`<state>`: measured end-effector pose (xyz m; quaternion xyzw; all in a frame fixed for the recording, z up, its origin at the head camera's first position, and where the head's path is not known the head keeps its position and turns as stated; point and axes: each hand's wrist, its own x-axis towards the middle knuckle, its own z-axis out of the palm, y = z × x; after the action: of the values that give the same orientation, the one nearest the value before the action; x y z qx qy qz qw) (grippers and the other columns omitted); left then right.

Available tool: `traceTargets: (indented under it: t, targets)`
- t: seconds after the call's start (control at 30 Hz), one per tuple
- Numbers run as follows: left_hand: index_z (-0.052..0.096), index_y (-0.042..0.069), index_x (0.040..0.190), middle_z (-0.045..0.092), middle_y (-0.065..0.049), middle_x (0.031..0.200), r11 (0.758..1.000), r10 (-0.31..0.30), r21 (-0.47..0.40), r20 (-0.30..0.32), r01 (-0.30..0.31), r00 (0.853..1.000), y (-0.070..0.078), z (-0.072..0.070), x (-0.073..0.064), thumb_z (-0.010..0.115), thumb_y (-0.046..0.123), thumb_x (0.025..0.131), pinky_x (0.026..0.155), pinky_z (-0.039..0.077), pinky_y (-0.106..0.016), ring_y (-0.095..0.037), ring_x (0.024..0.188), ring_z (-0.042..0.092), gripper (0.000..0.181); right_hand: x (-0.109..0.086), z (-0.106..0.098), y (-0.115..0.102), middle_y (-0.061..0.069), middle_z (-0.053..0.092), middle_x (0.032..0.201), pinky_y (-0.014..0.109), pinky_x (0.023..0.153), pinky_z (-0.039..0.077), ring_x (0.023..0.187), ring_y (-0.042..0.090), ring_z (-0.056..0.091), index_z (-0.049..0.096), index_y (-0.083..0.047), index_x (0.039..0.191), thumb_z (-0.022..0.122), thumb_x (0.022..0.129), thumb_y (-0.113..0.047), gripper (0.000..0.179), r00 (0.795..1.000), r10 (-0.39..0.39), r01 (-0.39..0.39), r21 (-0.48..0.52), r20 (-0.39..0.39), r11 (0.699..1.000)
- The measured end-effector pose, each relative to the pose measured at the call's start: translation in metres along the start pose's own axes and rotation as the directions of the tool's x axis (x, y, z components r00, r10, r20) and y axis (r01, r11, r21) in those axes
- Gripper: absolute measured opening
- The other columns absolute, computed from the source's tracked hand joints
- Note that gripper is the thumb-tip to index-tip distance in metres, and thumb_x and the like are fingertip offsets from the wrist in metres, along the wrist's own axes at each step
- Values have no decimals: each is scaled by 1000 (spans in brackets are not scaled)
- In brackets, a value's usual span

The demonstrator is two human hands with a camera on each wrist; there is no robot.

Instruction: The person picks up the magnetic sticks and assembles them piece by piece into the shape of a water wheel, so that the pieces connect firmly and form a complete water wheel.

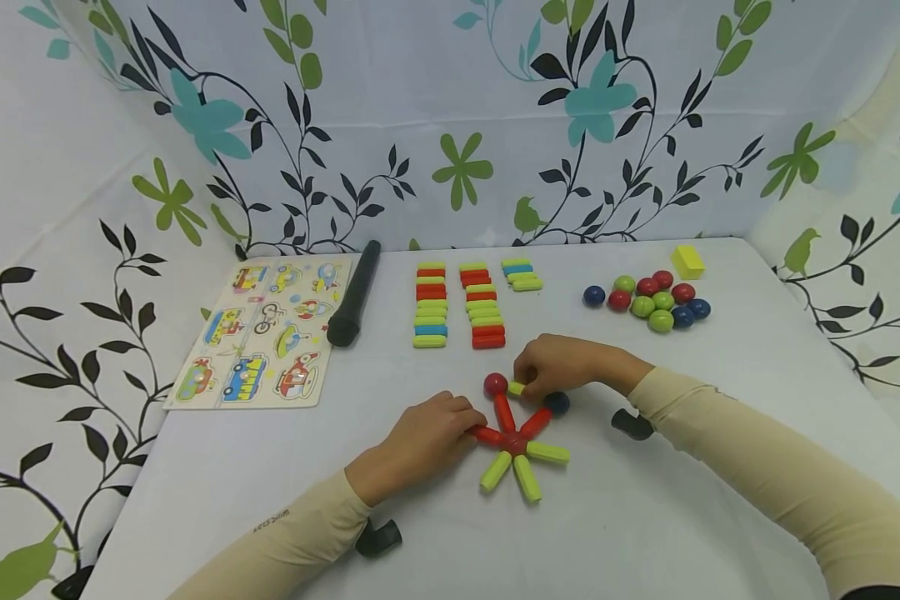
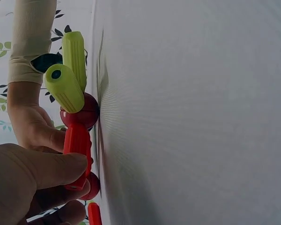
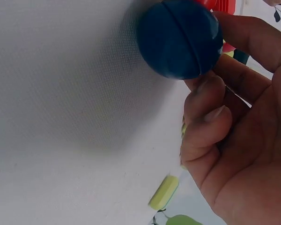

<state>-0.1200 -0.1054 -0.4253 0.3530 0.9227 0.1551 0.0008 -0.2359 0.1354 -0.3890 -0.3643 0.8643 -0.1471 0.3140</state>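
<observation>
A star-shaped toy frame of sticks and balls lies on the table, around a red hub ball [image 1: 513, 444]. Red and yellow-green sticks [image 1: 547, 452] radiate from the hub. My left hand [image 1: 437, 435] pinches a red stick [image 2: 76, 150] on the hub's left between thumb and finger. A red ball [image 1: 496, 384] caps one upper red stick, and a blue ball [image 3: 180, 40] caps another. My right hand [image 1: 558, 367] holds a yellow-green stick [image 1: 517, 389] between these two balls. Its fingers hide most of that stick, and in the right wrist view they lie against or near the blue ball.
Sticks in red, yellow-green and blue lie in columns [image 1: 431, 304] at the back. Loose balls [image 1: 642, 304] are grouped back right, beside a yellow block [image 1: 687, 262]. A black microphone [image 1: 354, 296] lies next to a picture puzzle board [image 1: 258, 333] on the left.
</observation>
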Motion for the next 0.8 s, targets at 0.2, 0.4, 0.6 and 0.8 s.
traceTargets:
  t: [0.2,0.4,0.6,0.8]
  targets:
    - [77,15,114,73,3,101,1000,6,3,-4,-6,1000,0,0,0,81,19,88,75,56,-21,-12,87,60,27,0,2,0,-6,63,79,28,74,50,78,12,58,74,-17,98,73,93,-22,7,1000,-2,1,-4,-8,1000]
    - [77,15,114,73,3,100,1000,1,-5,0,-1,1000,0,1,-1,81,19,88,75,56,-21,-11,87,60,26,-3,-1,4,-8,66,87,30,79,52,85,13,59,74,-19,109,71,95,-26,16,999,7,-7,-6,-50,1000]
    - [76,15,115,73,4,100,1000,2,-21,4,-2,1000,1,2,-3,80,19,89,74,54,-19,-10,87,60,27,-13,-21,30,6,70,106,38,80,57,92,22,64,72,-9,121,68,96,-19,27,919,81,-159,-174,-386,972]
    - [76,15,115,72,5,95,999,-6,-32,44,7,999,4,0,-5,80,20,88,71,53,-18,-10,86,60,28,-22,-44,83,22,59,131,49,74,59,101,38,66,59,-7,142,66,96,-10,46,798,293,-474,-249,-527,844]
